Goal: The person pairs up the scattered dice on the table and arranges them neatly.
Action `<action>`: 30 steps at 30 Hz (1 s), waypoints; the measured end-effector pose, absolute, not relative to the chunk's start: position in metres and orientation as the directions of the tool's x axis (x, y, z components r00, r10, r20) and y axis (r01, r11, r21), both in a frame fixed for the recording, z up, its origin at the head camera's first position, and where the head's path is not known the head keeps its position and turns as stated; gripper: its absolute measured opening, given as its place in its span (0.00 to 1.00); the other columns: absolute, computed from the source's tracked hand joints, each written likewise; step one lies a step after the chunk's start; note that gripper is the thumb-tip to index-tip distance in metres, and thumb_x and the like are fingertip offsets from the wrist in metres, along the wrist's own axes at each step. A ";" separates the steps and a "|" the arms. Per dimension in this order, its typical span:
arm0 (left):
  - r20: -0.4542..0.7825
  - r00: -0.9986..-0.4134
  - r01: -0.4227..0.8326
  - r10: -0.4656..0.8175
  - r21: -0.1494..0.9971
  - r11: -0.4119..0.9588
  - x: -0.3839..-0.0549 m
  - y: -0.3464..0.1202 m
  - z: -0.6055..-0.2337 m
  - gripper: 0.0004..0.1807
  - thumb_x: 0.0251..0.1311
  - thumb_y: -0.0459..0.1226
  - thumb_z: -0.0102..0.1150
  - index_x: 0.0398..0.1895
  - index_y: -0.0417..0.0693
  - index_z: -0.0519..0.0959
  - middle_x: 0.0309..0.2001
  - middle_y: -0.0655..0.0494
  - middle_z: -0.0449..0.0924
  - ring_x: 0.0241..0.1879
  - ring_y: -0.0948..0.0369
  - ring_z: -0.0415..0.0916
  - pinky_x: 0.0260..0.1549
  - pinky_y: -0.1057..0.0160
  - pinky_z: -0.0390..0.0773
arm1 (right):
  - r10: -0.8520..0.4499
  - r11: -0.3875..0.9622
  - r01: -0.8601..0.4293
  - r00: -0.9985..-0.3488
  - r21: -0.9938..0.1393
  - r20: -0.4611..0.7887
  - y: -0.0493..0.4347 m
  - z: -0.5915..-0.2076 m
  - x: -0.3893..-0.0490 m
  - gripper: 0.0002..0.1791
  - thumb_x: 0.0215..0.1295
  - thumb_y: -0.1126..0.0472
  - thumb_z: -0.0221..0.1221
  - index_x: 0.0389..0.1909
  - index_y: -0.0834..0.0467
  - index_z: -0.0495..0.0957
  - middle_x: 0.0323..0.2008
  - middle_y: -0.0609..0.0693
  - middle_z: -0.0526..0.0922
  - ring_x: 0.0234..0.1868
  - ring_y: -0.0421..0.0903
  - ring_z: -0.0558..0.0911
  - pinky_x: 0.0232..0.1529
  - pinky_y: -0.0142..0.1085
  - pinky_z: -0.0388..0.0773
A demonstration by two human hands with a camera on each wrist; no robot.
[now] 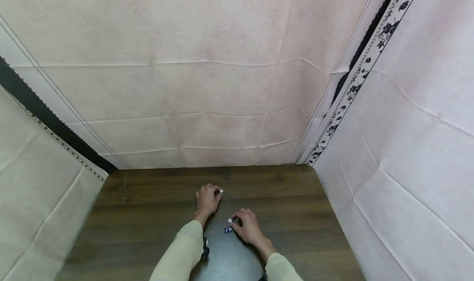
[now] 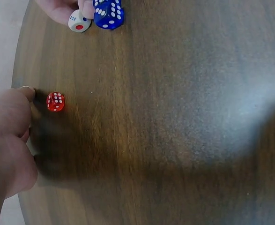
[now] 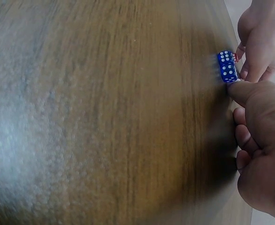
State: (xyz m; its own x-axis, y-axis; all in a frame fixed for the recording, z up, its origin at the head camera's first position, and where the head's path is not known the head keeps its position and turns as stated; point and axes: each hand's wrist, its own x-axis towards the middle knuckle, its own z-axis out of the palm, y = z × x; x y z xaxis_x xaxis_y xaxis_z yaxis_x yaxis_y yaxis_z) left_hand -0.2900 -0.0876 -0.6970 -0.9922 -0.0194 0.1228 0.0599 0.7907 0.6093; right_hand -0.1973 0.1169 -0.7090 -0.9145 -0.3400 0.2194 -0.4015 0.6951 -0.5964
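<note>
My left hand (image 1: 208, 198) is farther out on the table, pinching a white die (image 1: 221, 191) between thumb and index finger. In the left wrist view that die is hidden behind the left hand (image 2: 8, 140); a translucent red die (image 2: 55, 101) lies on the wood beside it. My right hand (image 1: 247, 225) is nearer and to the right, its thumb and index finger on either side of another white die (image 2: 79, 21) with a red pip. Two blue dice (image 3: 227, 65) stand side by side, close against the right thumb.
The brown wooden table (image 1: 148, 215) has a rounded far corner and a bright reflection near its front. Pale cloth hangs behind it (image 1: 207, 108) and along both sides, including the right cloth (image 1: 407, 149).
</note>
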 end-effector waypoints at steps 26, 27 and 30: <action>0.197 -0.955 0.298 0.224 0.650 0.699 -0.244 -0.109 -0.682 0.04 0.76 0.40 0.74 0.48 0.54 0.92 0.56 0.50 0.89 0.57 0.48 0.85 0.65 0.34 0.77 | -0.333 0.714 -0.358 -0.930 -0.602 0.158 0.117 -0.706 -0.197 0.08 0.74 0.56 0.76 0.49 0.50 0.92 0.39 0.43 0.85 0.42 0.38 0.76 0.50 0.38 0.72; 0.203 -0.951 0.310 0.234 0.648 0.696 -0.241 -0.110 -0.683 0.04 0.76 0.39 0.74 0.48 0.54 0.92 0.55 0.50 0.90 0.57 0.48 0.85 0.64 0.34 0.77 | -0.333 0.713 -0.358 -0.930 -0.603 0.158 0.116 -0.706 -0.197 0.07 0.74 0.56 0.76 0.49 0.50 0.92 0.40 0.43 0.85 0.42 0.38 0.76 0.50 0.39 0.72; 0.207 -0.943 0.332 0.260 0.636 0.697 -0.234 -0.110 -0.683 0.04 0.75 0.39 0.74 0.48 0.54 0.92 0.54 0.52 0.90 0.55 0.50 0.85 0.63 0.36 0.78 | -0.333 0.713 -0.356 -0.930 -0.603 0.156 0.116 -0.706 -0.197 0.07 0.74 0.56 0.76 0.49 0.50 0.92 0.40 0.43 0.85 0.42 0.38 0.76 0.50 0.39 0.72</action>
State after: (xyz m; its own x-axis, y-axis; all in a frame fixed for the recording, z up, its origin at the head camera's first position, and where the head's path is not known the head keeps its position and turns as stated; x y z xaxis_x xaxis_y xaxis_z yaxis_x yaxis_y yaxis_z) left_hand -0.2341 -0.1102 -0.6834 -0.9430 0.2604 0.2073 0.3321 0.6967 0.6359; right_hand -0.1973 0.1158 -0.7059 -0.9301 -0.3326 0.1560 -0.3563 0.7135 -0.6033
